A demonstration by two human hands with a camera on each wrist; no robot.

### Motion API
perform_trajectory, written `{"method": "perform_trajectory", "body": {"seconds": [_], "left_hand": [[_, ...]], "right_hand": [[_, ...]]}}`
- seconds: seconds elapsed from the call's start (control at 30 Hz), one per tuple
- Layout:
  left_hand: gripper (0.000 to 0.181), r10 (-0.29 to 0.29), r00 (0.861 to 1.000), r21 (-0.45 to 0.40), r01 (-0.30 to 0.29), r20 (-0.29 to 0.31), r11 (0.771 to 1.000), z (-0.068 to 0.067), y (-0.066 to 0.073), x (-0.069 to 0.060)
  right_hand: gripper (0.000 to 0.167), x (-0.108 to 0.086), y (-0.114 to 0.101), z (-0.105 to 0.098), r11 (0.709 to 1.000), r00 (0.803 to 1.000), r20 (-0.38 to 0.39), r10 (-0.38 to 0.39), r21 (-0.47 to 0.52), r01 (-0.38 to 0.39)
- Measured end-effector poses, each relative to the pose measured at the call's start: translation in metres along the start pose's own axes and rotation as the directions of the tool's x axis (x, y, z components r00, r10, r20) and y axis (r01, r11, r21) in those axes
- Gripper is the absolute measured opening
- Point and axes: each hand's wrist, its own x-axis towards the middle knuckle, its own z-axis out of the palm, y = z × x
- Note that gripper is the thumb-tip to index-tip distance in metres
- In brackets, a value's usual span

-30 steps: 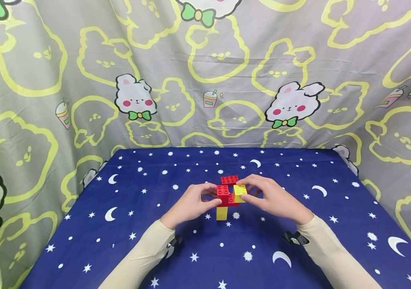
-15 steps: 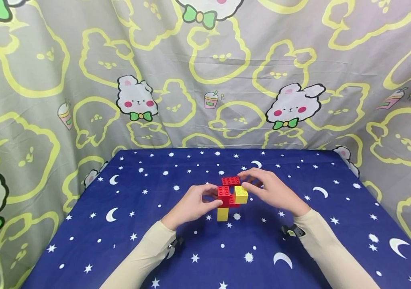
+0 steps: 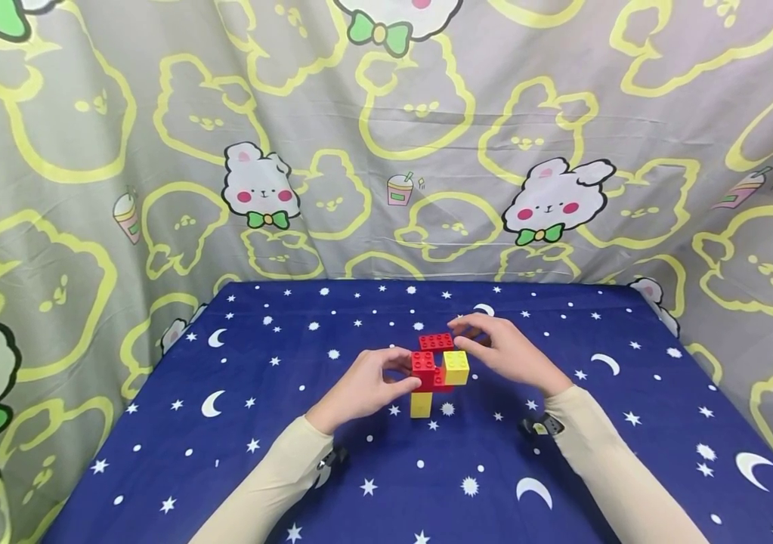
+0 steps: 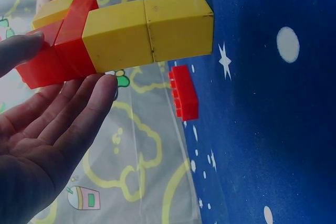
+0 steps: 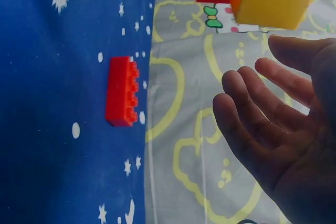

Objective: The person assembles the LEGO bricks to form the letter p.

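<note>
A stack of toy building bricks stands mid-table: yellow bricks (image 4: 123,34) form the column, with a long red brick (image 4: 77,32) across the top. On that sit a red block (image 3: 423,364) at the left and a yellow block (image 3: 456,367) at the right. My left hand (image 3: 369,385) grips the red block between thumb and fingers. Off to the yellow block's right, apart from it, my right hand (image 3: 502,347) holds nothing; its fingers are loosely bent in the right wrist view.
Behind the stack a loose red eight-stud brick (image 3: 436,342) lies on the table, studs up. A dark blue cloth (image 3: 270,483) with white stars and moons covers the table. A grey patterned curtain (image 3: 332,91) hangs around its back and sides.
My right hand has let go of the yellow block and drawn back up and to the right. My left hand keeps its grip on the red block.
</note>
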Motion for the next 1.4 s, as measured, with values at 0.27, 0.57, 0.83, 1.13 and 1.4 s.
{"method": "perform_trajectory", "body": {"seconds": [0.27, 0.57, 0.83, 1.13, 1.4], "left_hand": [[0.039, -0.009, 1.000, 0.006, 0.009, 0.002, 1.000, 0.000, 0.000, 0.000], [0.040, -0.034, 0.999, 0.007, 0.034, 0.006, 0.999, 0.000, 0.000, 0.000], [0.039, -0.024, 1.000, 0.012, 0.024, 0.008, 1.000, 0.001, -0.001, 0.001], [0.040, -0.026, 1.000, 0.024, 0.026, 0.011, 0.999, 0.000, 0.001, 0.000], [0.039, -0.010, 1.000, 0.013, 0.010, 0.005, 1.000, 0.000, 0.001, 0.000]], "right_hand": [[0.033, 0.013, 0.011, 0.008, 0.999, 0.999, 0.021, 0.033, -0.025, -0.032], [0.036, 0.027, 0.028, 0.019, 0.996, 0.994, 0.084, 0.072, -0.056, -0.068], [0.039, 0.039, 0.038, 0.027, 0.996, 0.993, 0.104, 0.059, -0.068, -0.052], [0.040, 0.050, 0.044, 0.035, 0.995, 0.989, 0.121, 0.079, -0.072, -0.071], [0.038, 0.057, 0.046, 0.041, 0.990, 0.985, 0.132, 0.112, -0.104, -0.099]]}}
